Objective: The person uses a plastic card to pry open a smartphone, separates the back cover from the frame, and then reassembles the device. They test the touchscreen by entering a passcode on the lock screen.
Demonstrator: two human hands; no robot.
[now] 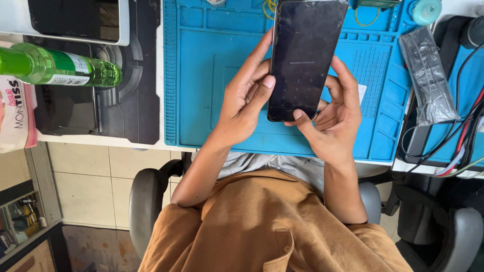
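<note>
Both hands hold a black smartphone (302, 55) upright over the blue work mat (201, 75). Its dark, scuffed screen shows a faint line of text and a dim keypad. My left hand (244, 103) grips the phone's left edge, thumb tip pressed against the side and index finger stretched up along it. My right hand (335, 118) cradles the lower right corner from behind. The right thumb rests on the bottom of the screen.
A green bottle (60, 68) lies on a black mat (131, 90) at the left, beside a tissue pack (15, 111). A white-framed device (75, 20) sits top left. A plastic-wrapped black item (428, 75) and tangled cables (464, 136) lie on the right. Grey chair armrests (143, 201) flank me.
</note>
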